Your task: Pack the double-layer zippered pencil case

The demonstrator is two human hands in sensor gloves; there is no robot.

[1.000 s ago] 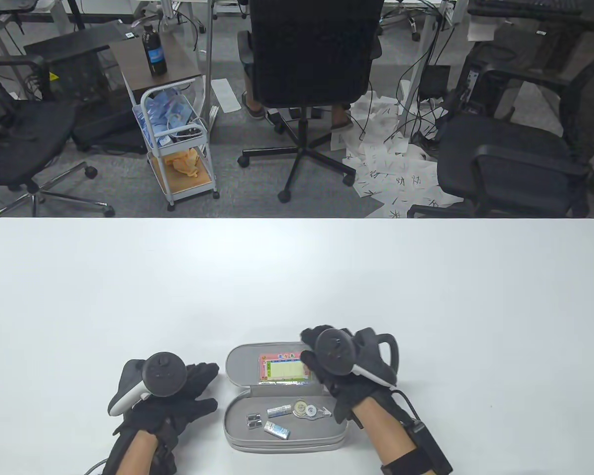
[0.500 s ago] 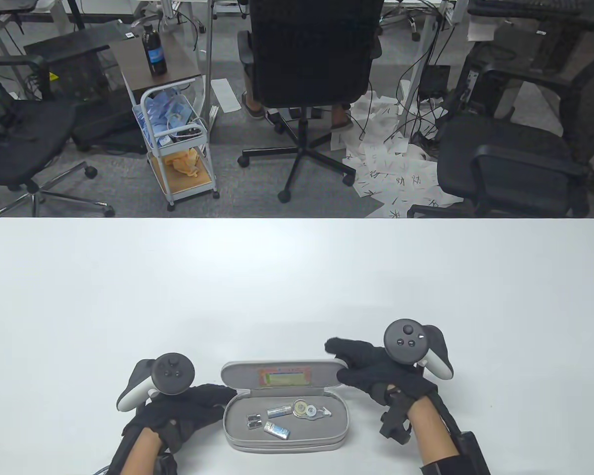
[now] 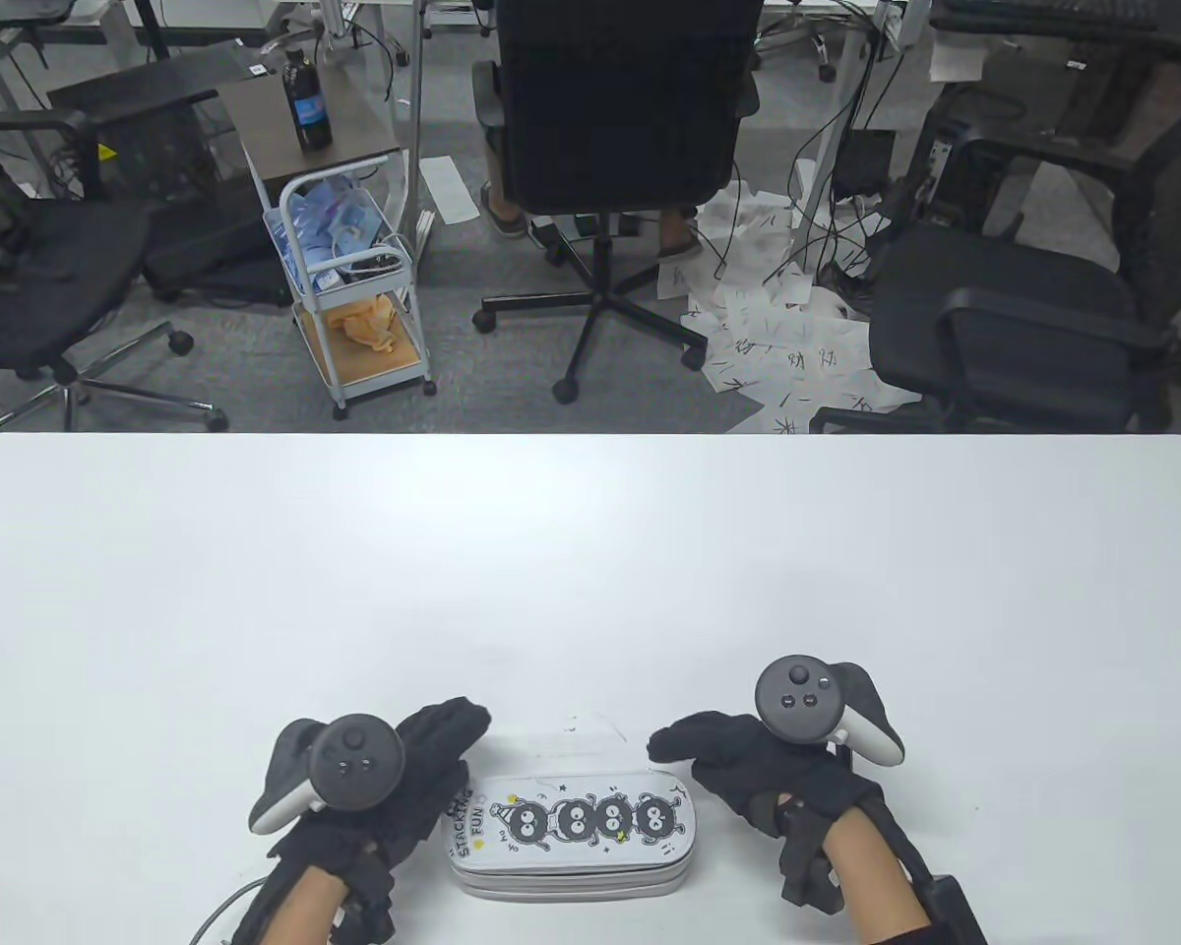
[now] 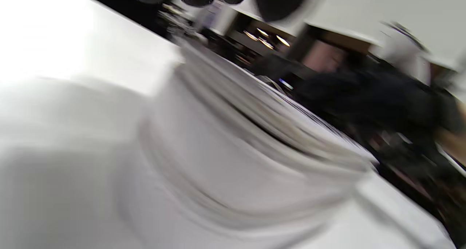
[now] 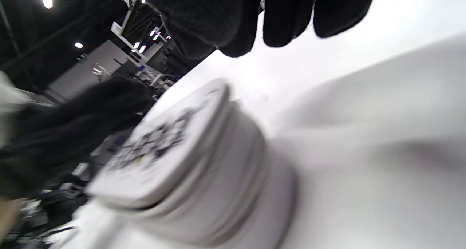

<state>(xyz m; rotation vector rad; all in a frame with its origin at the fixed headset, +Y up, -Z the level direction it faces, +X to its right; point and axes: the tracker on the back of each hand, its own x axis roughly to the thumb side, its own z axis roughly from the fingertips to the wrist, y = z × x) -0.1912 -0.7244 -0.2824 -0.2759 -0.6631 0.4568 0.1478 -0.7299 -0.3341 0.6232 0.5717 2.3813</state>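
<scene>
case axis: pencil case lid down, lies left-right, betw. both hands
left hand: fingers spread, touching left end
right hand: fingers relaxed, just beside right end; equally near

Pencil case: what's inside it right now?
Cannot be seen: the pencil case lies with its printed lid down, hiding the interior. Only the cartoon lid and stacked layer edges show.

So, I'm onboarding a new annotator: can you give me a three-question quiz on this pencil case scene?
1. True or false: the pencil case lid is down.
2. What is printed on the lid? A) four round black cartoon faces B) a red star C) a blue stripe
3. Fill in: the left hand lies at the case's ____ end; the right hand is at the other.

Key: 1 true; 2 A; 3 left
</scene>
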